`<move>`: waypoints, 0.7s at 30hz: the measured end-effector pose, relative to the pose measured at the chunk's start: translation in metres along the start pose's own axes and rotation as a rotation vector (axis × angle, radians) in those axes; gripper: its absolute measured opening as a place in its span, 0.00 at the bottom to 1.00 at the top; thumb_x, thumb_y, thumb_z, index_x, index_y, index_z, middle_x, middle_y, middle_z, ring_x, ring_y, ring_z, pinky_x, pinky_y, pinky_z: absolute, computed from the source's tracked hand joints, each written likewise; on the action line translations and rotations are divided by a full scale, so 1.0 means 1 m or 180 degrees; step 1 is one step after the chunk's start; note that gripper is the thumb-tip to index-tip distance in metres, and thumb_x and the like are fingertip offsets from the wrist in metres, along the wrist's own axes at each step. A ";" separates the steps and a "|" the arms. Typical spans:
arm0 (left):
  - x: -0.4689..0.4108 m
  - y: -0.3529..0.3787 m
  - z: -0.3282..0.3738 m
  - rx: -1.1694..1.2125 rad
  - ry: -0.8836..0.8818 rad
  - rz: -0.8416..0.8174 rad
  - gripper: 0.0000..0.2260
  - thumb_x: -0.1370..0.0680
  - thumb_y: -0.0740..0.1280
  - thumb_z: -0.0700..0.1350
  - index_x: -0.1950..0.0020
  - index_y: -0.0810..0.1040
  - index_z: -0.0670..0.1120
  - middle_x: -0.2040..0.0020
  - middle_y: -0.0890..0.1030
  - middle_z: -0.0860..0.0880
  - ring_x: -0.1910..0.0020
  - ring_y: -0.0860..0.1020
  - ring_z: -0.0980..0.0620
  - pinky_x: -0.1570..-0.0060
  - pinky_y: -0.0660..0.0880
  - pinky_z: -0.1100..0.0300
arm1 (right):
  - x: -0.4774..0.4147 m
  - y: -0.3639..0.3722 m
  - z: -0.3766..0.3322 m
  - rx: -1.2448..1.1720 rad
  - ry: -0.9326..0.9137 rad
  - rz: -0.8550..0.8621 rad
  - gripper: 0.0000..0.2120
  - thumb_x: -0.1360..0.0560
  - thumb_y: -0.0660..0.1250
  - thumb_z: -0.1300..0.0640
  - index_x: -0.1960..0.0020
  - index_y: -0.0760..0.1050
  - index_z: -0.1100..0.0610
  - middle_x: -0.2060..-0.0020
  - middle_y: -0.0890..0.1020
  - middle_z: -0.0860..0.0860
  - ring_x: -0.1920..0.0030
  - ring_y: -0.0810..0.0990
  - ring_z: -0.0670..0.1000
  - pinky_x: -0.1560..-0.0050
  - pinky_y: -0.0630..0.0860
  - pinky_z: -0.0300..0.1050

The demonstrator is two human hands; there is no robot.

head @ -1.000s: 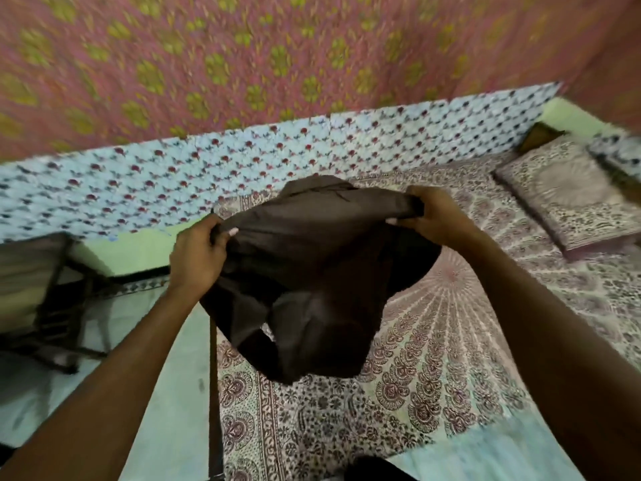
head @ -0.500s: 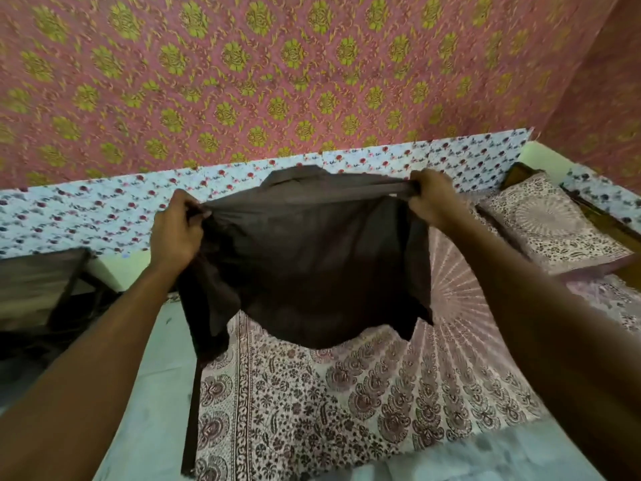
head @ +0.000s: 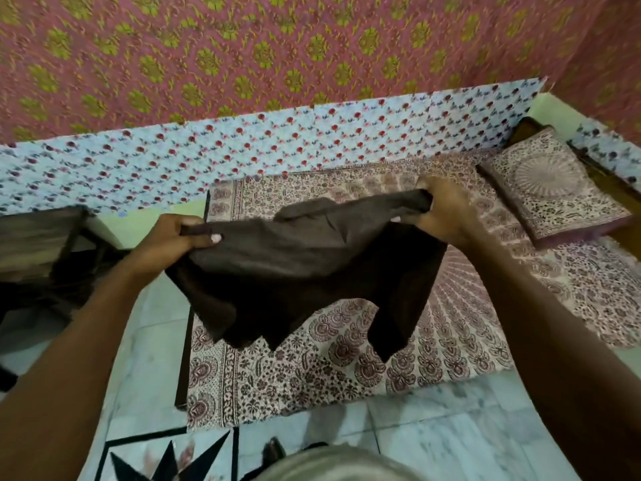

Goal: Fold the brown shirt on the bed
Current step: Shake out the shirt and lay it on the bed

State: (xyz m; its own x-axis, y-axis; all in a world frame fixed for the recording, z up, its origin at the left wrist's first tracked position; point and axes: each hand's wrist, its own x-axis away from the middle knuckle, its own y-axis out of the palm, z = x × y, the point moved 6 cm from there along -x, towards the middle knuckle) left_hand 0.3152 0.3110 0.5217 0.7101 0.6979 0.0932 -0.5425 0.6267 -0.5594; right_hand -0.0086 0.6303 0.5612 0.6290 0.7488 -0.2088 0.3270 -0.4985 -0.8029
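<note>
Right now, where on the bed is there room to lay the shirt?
The printed bedspread shows bare from its near edge to the blue floral panel, below the brown shirt gripped by the left hand and right hand. The pillow crowds the right end.

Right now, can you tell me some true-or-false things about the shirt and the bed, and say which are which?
1. The left hand and the right hand both grip the brown shirt. True.
2. The brown shirt lies folded on the bed. False: it hangs unfolded in the air over the bed.
3. A pillow lies at the bed's right end. True.
4. The wall is plain white. False: it is pink with green flowers.
</note>
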 end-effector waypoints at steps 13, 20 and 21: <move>-0.054 -0.009 -0.013 0.0142 0.0286 0.1159 0.06 0.22 0.74 0.42 0.58 0.80 0.48 0.62 0.84 0.53 0.60 0.80 0.56 0.53 0.78 0.62 | -0.066 0.001 0.041 -0.0123 -0.0234 0.0546 0.08 0.28 0.71 0.65 0.50 0.77 0.62 0.60 0.81 0.57 0.57 0.80 0.59 0.60 0.72 0.49; -0.144 0.014 -0.082 -0.0382 0.0161 0.1343 0.09 0.24 0.75 0.41 0.52 0.82 0.35 0.56 0.82 0.41 0.55 0.78 0.49 0.56 0.72 0.71 | -0.141 0.089 0.087 0.0248 0.0236 0.0226 0.07 0.26 0.66 0.65 0.50 0.73 0.57 0.50 0.78 0.58 0.49 0.76 0.59 0.55 0.70 0.48; -0.158 0.017 -0.092 -0.0398 0.0142 0.1370 0.09 0.24 0.75 0.41 0.51 0.82 0.35 0.55 0.82 0.41 0.55 0.78 0.48 0.54 0.74 0.66 | -0.151 0.103 0.093 0.0310 0.0263 0.0235 0.06 0.25 0.66 0.65 0.50 0.74 0.57 0.50 0.78 0.58 0.49 0.76 0.60 0.55 0.71 0.48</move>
State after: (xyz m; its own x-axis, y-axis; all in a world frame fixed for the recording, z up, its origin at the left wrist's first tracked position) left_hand 0.2349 0.1794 0.4213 0.4517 0.8685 -0.2039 -0.7363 0.2338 -0.6350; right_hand -0.1358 0.5064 0.4586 0.7062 0.6711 -0.2257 0.2102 -0.5031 -0.8383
